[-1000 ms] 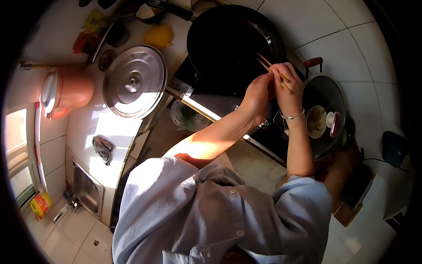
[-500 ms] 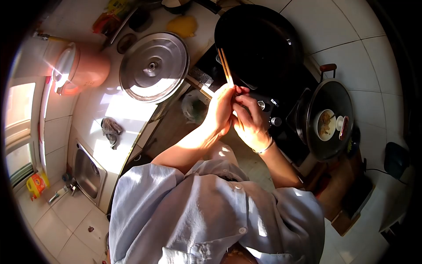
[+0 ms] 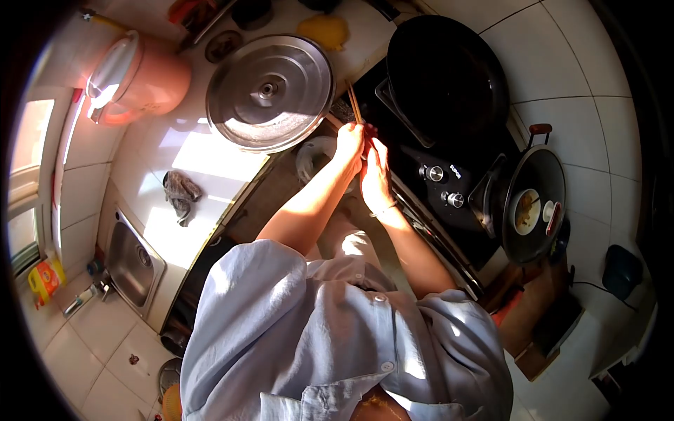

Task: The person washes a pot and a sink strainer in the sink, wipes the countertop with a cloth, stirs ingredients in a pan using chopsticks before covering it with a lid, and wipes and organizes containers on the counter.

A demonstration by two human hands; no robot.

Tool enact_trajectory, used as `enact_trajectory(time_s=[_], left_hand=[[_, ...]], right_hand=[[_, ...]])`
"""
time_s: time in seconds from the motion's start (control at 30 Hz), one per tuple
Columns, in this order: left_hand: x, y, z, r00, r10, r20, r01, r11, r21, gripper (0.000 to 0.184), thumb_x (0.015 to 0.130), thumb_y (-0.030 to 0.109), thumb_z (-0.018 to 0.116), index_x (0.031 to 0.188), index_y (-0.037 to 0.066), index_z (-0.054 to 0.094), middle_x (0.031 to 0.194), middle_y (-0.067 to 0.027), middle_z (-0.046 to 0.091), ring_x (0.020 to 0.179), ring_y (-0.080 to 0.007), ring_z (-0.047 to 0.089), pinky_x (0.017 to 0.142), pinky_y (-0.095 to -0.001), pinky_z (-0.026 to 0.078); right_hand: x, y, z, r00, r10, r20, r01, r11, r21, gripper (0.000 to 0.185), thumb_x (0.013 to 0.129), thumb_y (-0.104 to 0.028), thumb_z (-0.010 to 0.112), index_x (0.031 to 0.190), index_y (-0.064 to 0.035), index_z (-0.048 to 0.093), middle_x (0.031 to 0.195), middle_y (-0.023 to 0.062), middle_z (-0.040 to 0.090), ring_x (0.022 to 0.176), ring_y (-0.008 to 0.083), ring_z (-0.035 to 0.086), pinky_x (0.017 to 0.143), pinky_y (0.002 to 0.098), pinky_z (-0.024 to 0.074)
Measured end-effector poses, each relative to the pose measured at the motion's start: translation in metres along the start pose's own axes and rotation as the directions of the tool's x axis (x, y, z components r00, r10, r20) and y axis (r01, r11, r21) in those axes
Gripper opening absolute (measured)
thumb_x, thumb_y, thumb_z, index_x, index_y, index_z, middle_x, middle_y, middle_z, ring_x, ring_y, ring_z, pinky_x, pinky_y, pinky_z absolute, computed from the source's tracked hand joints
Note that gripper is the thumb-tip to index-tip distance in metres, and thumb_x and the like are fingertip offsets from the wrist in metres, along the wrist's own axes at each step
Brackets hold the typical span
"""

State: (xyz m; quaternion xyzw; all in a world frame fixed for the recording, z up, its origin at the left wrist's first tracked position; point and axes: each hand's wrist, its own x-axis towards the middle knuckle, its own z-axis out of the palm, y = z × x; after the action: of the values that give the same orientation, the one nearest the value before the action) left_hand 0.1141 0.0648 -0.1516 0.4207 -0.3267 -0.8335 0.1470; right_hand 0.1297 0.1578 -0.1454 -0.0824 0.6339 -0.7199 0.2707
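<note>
A pair of wooden chopsticks [image 3: 354, 102] points up from my left hand [image 3: 347, 149], whose fingers are closed round their lower part. Pressed against its side is my right hand [image 3: 375, 175], fingers together; what it holds, if anything, is hidden. Both hands are at the stove's front edge, below the metal lid [image 3: 270, 116] and left of the stove knobs [image 3: 435, 172]. A large black pan [image 3: 449, 81] sits on the stove, up and right of the hands, touching neither.
On the right a wok [image 3: 539, 168] with a lid carries a white bowl of food [image 3: 526, 212]. Left are a pink bucket [image 3: 158, 76], a crumpled cloth [image 3: 181, 196] and a sink [image 3: 133, 263]. A yellow cloth-like item [image 3: 324, 31] lies behind the lid.
Both hands have moved left from over the pan to the stove's front edge, with the chopsticks. These were at my right hand and are now in my left. The view has shifted.
</note>
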Motion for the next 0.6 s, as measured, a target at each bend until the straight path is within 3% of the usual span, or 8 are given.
enact_trajectory(time_s=[0.03, 0.1, 0.17, 0.23, 0.3, 0.37, 0.43, 0.6], left_hand=[[0.005, 0.002, -0.002, 1.0, -0.008, -0.005, 0.008, 0.997, 0.082, 0.019, 0.091, 0.01, 0.045, 0.088, -0.002, 0.06, 0.081, -0.0115, 0.064, 0.072, -0.018, 0.062, 0.067, -0.0297, 0.051], [0.014, 0.007, -0.007, 1.0, -0.005, -0.002, 0.006, 0.968, 0.251, 0.018, 0.089, 0.012, 0.048, 0.091, -0.002, 0.061, 0.079, -0.0092, 0.064, 0.071, -0.0169, 0.061, 0.068, -0.029, 0.05], [0.018, 0.008, -0.017, 1.0, -0.004, 0.031, -0.008, 0.923, 0.385, 0.022, 0.086, 0.011, 0.053, 0.101, -0.003, 0.061, 0.086, -0.0108, 0.063, 0.08, -0.0196, 0.062, 0.074, -0.0307, 0.049], [0.013, 0.004, -0.019, 0.963, 0.271, 0.015, -0.227, 0.773, 0.592, 0.028, 0.084, 0.011, 0.056, 0.107, -0.004, 0.06, 0.099, -0.0147, 0.061, 0.093, -0.0231, 0.06, 0.081, -0.0329, 0.048], [0.01, -0.006, -0.023, 0.85, 0.52, 0.086, -0.445, 0.621, 0.645, 0.04, 0.082, 0.013, 0.06, 0.118, -0.004, 0.056, 0.124, -0.0219, 0.05, 0.114, -0.0318, 0.05, 0.095, -0.0377, 0.043], [0.015, -0.004, -0.026, 0.782, 0.569, 0.254, -0.516, 0.362, 0.777, 0.042, 0.082, 0.015, 0.061, 0.119, -0.004, 0.055, 0.129, -0.0234, 0.046, 0.115, -0.0348, 0.049, 0.098, -0.04, 0.041], [0.016, -0.002, -0.028, 0.696, 0.581, 0.422, -0.565, 0.082, 0.821, 0.043, 0.082, 0.017, 0.06, 0.117, -0.008, 0.054, 0.132, -0.0253, 0.045, 0.114, -0.0386, 0.048, 0.097, -0.0406, 0.042], [0.015, 0.003, -0.027, 0.661, 0.522, 0.539, -0.63, -0.004, 0.777, 0.032, 0.081, 0.012, 0.058, 0.106, -0.009, 0.056, 0.123, -0.0274, 0.052, 0.112, -0.0412, 0.05, 0.095, -0.0429, 0.044]], right_hand=[[0.007, 0.001, 0.001, 0.991, -0.132, 0.032, 0.135, 0.972, -0.194, 0.04, 0.1, -0.025, 0.034, 0.132, -0.0015, 0.039, 0.133, 0.0181, 0.043, 0.119, 0.0284, 0.046, 0.099, 0.0351, 0.0386], [0.017, 0.001, -0.001, 0.998, 0.042, -0.049, -0.05, 0.981, -0.186, 0.039, 0.1, -0.028, 0.036, 0.129, -0.0035, 0.043, 0.124, 0.0151, 0.051, 0.111, 0.0249, 0.051, 0.095, 0.0326, 0.0395], [0.03, 0.006, -0.006, 0.996, -0.093, 0.004, 0.088, 0.926, -0.367, 0.035, 0.1, -0.028, 0.039, 0.125, -0.0052, 0.046, 0.117, 0.0131, 0.055, 0.107, 0.0228, 0.053, 0.093, 0.0313, 0.04], [0.04, 0.016, -0.013, 0.949, -0.297, 0.105, 0.308, 0.808, -0.502, 0.034, 0.1, -0.028, 0.041, 0.124, -0.0054, 0.047, 0.118, 0.015, 0.054, 0.108, 0.0254, 0.053, 0.093, 0.0325, 0.0405], [0.049, 0.021, -0.028, 0.925, -0.285, 0.252, 0.376, 0.592, -0.712, 0.032, 0.096, -0.018, 0.046, 0.125, -0.0057, 0.047, 0.126, 0.0143, 0.049, 0.112, 0.0311, 0.05, 0.092, 0.0371, 0.0438], [0.052, 0.016, -0.032, 0.839, -0.356, 0.411, 0.512, 0.261, -0.819, 0.037, 0.09, -0.009, 0.048, 0.127, -0.0074, 0.046, 0.132, 0.0088, 0.045, 0.113, 0.0318, 0.048, 0.09, 0.0415, 0.0461], [0.052, 0.012, -0.033, 0.839, -0.332, 0.432, 0.519, 0.249, -0.818, 0.039, 0.088, -0.008, 0.049, 0.127, -0.007, 0.046, 0.133, 0.0079, 0.044, 0.113, 0.031, 0.048, 0.091, 0.0415, 0.0458], [0.053, 0.005, -0.032, 0.791, -0.375, 0.482, 0.592, 0.275, -0.757, 0.039, 0.084, -0.009, 0.054, 0.122, -0.0039, 0.049, 0.127, 0.0099, 0.05, 0.112, 0.0321, 0.049, 0.092, 0.0419, 0.0438]])
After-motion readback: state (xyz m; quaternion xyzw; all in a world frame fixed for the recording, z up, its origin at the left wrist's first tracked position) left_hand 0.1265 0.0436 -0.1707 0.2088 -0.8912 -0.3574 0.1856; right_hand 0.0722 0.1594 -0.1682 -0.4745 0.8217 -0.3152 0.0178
